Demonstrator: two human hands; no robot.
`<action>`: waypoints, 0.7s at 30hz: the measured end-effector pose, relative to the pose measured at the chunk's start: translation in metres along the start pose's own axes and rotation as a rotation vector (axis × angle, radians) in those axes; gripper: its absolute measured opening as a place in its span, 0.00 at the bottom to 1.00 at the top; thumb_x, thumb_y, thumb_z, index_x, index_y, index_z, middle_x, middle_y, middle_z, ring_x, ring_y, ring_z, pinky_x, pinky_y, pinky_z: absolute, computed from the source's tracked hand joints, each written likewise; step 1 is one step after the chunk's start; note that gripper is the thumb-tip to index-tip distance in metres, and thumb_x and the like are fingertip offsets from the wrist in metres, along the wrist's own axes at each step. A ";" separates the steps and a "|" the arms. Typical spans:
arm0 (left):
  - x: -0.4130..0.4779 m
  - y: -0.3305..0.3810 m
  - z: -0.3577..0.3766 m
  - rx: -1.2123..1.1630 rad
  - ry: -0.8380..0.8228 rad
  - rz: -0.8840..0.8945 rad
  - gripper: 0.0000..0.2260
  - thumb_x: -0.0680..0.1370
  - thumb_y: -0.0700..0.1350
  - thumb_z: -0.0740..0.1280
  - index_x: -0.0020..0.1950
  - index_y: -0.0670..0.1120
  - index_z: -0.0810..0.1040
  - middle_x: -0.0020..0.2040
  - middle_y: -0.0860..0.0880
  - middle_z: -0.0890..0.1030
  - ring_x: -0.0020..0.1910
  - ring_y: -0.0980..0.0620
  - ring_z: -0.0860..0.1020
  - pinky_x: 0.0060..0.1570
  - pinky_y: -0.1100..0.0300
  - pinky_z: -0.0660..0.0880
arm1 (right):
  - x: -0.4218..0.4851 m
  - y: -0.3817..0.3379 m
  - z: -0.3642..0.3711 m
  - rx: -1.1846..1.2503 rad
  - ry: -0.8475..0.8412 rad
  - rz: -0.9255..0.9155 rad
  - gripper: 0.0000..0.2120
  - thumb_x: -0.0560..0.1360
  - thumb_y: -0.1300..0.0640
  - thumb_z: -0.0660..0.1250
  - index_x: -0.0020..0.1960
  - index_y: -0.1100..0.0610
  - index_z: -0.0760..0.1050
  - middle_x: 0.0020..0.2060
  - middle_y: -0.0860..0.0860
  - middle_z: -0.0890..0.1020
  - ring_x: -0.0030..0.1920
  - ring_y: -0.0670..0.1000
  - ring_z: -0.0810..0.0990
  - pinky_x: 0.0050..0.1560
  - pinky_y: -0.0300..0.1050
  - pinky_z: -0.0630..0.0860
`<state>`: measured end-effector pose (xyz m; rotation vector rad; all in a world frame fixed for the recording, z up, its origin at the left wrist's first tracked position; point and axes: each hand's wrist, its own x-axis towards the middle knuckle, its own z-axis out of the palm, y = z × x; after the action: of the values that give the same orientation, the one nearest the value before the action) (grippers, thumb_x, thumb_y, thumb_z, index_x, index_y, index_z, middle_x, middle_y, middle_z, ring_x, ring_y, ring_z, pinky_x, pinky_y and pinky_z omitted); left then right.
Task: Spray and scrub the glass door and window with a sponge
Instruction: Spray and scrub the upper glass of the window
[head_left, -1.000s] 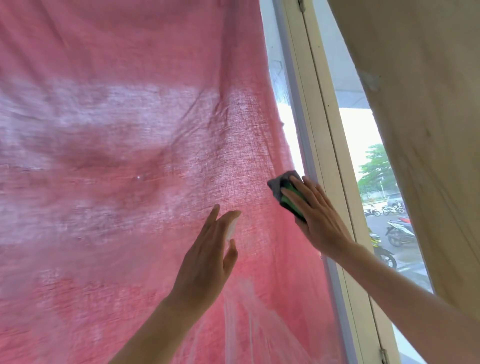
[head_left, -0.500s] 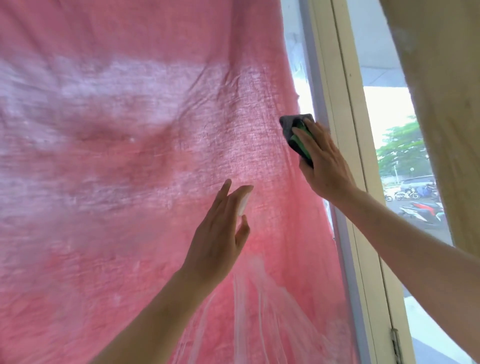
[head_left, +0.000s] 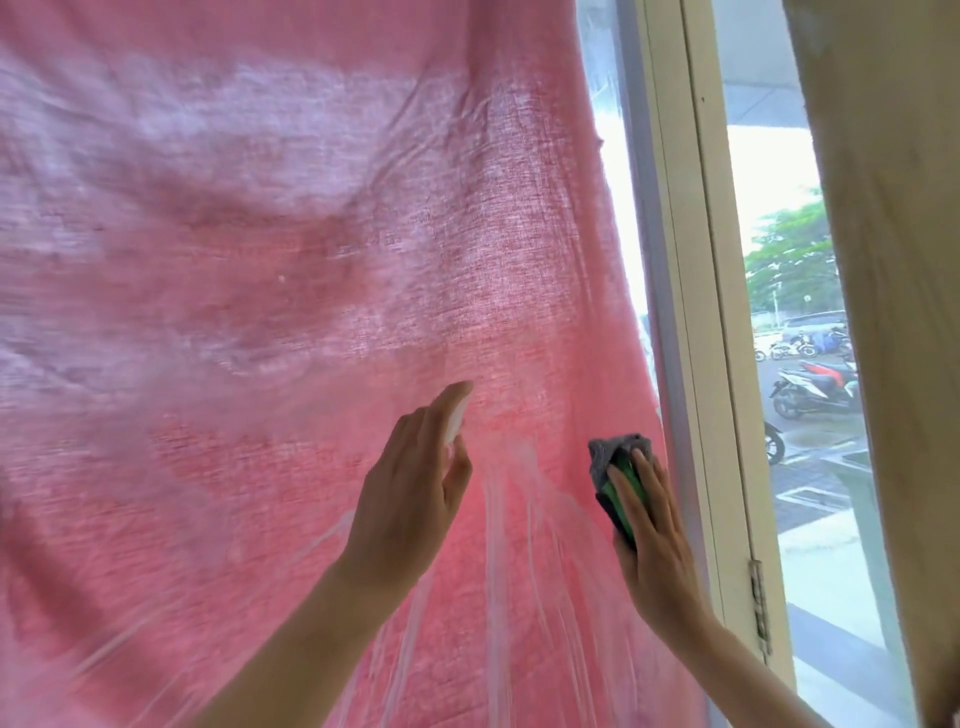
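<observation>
A glass pane fills the view, with a pink cloth hanging behind it. White soapy streaks run down the lower glass. My right hand presses a green and grey sponge flat against the glass near the pane's right edge, fingers straight over it. My left hand is raised in front of the glass to the sponge's left. It holds a small white spray bottle between thumb and fingers; the hand hides most of the bottle.
A cream frame runs down the right of the pane, with a metal hinge low on it. A narrow window strip beyond shows parked motorbikes outside. A beige curtain hangs at the far right.
My right hand slid the sponge up along the pane's right edge, then down to a lower spot. My left hand has kept its place and its hold on the bottle.
</observation>
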<state>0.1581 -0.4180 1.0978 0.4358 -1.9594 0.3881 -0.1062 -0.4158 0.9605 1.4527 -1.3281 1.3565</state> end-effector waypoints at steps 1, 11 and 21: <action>-0.005 0.001 -0.003 0.003 -0.015 -0.029 0.26 0.79 0.41 0.65 0.74 0.53 0.58 0.54 0.50 0.79 0.44 0.55 0.79 0.41 0.63 0.74 | -0.004 -0.004 -0.001 0.000 -0.013 0.014 0.37 0.75 0.70 0.63 0.77 0.50 0.54 0.77 0.53 0.55 0.76 0.61 0.54 0.71 0.60 0.59; -0.062 0.017 -0.020 -0.057 -0.068 -0.262 0.25 0.79 0.43 0.63 0.74 0.55 0.58 0.38 0.53 0.76 0.24 0.63 0.71 0.23 0.72 0.66 | -0.002 -0.010 -0.017 0.003 -0.134 0.063 0.38 0.73 0.74 0.64 0.76 0.51 0.56 0.77 0.51 0.54 0.76 0.60 0.53 0.69 0.65 0.63; -0.077 0.041 -0.003 -0.143 -0.088 -0.398 0.21 0.81 0.42 0.61 0.72 0.51 0.61 0.36 0.56 0.67 0.27 0.66 0.72 0.21 0.73 0.63 | -0.003 -0.012 -0.018 -0.012 -0.201 0.052 0.33 0.75 0.72 0.62 0.77 0.58 0.57 0.77 0.56 0.54 0.77 0.62 0.49 0.71 0.65 0.57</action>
<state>0.1710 -0.3706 1.0256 0.7423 -1.9126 -0.0259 -0.0986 -0.3952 0.9622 1.5896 -1.5076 1.2583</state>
